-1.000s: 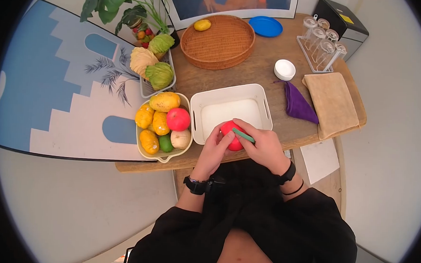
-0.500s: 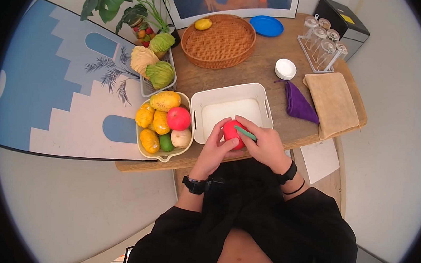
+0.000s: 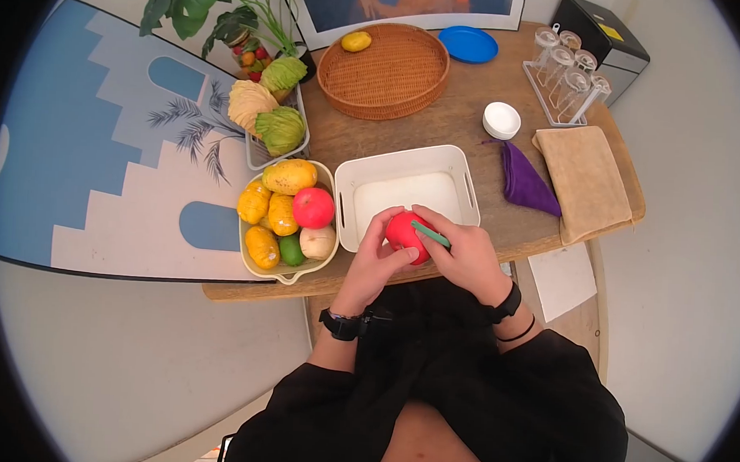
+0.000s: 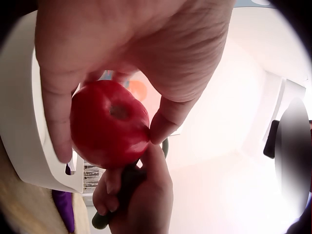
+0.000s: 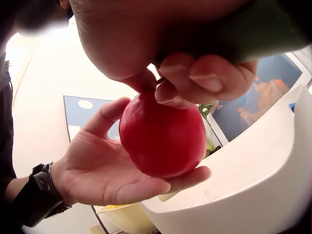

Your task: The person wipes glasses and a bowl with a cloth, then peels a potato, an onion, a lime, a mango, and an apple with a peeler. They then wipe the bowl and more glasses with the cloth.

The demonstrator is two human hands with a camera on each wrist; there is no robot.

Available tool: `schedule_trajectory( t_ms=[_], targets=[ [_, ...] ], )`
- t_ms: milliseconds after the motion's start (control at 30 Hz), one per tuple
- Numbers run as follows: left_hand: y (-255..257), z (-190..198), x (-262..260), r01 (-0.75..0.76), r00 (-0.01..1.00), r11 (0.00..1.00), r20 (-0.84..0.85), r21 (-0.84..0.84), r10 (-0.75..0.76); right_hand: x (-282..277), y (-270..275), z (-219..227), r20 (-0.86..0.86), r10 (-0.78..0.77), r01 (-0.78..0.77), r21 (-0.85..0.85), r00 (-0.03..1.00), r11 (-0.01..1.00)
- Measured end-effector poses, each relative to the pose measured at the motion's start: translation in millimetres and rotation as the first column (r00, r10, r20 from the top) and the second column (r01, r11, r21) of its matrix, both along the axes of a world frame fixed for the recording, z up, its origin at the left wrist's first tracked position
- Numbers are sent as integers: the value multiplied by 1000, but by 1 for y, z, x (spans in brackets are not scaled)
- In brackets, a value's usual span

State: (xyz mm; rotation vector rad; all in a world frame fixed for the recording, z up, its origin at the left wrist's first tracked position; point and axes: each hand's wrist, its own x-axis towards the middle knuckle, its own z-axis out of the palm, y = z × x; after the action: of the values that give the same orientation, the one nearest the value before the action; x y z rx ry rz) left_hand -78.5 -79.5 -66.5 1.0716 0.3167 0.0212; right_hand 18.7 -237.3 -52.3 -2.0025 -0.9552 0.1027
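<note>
Apple [image 3: 403, 236], red and glossy, lay grasped in the fingers of a person's left hand [image 3: 371, 264] while the right hand's [image 3: 471, 257] fingers clenched a green-handled tool [image 3: 431, 232], at the six o'clock side of a white tub [image 3: 403, 167]. A cream fruit basin [image 3: 290, 279] stood at the tub's nine o'clock on the worktop [image 3: 350, 138].

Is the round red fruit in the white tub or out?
Out. The left hand holds the shiny, round red fruit up by the near rim of the rectangular white plastic tub.

Green tool [image 3: 431, 233] only partly visible
</note>
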Motion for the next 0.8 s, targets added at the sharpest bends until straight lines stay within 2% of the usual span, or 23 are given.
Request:
schedule_trajectory(
  t_ms=[67,100,167,233,300,367,400,433,467,600,667,700,767,800],
  targets=[
    [4,-11,2,-20,989,993,145,119,2,0,0,2,-6,6,-6,-16,1000,1000],
    [4,-11,2,-21,989,993,145,120,3,-1,1,4,-21,2,-2,-20,1000,1000],
    [1,-7,6,-104,994,990,3,-98,105,-3,2,9,-36,-3,2,-24,999,1000],
    [1,-19,9,-101,995,982,-37,-159,96,-5,3,13,-66,-11,8,-49,998,999],
    [1,-15,8,-101,993,970,-78,-219,86,-3,2,2,-34,-7,7,-22,999,1000],
    [0,-4,3,-2,998,996,-65,-84,-4,-1,0,-2,-2,-5,5,4,1000,1000],
    [-1,-3,3,-1,998,996,-66,-85,-5,0,-1,-3,3,2,-2,-8,1000,1000],
    [-2,-2,3,10,999,992,45,130,-16,0,-1,-3,7,10,-10,-20,1000,1000],
    [-3,-2,2,-4,987,941,150,339,-50,0,-1,-2,7,11,-11,-19,1000,1000],
    [-1,-11,6,-83,982,963,187,255,35,-2,1,4,-6,-31,30,-54,1000,998],
    [1,-18,9,-172,985,985,-31,3,172,-2,1,5,-3,-44,44,-57,999,997],
    [1,-20,9,-172,985,985,-31,3,172,-2,1,4,-3,-42,41,-55,999,998],
    [2,-20,7,-47,999,994,31,99,44,-1,0,2,-4,-37,37,-53,999,998],
    [1,-16,5,-48,998,994,30,99,46,-1,0,0,-2,-22,22,-40,1000,999]
  ],
)
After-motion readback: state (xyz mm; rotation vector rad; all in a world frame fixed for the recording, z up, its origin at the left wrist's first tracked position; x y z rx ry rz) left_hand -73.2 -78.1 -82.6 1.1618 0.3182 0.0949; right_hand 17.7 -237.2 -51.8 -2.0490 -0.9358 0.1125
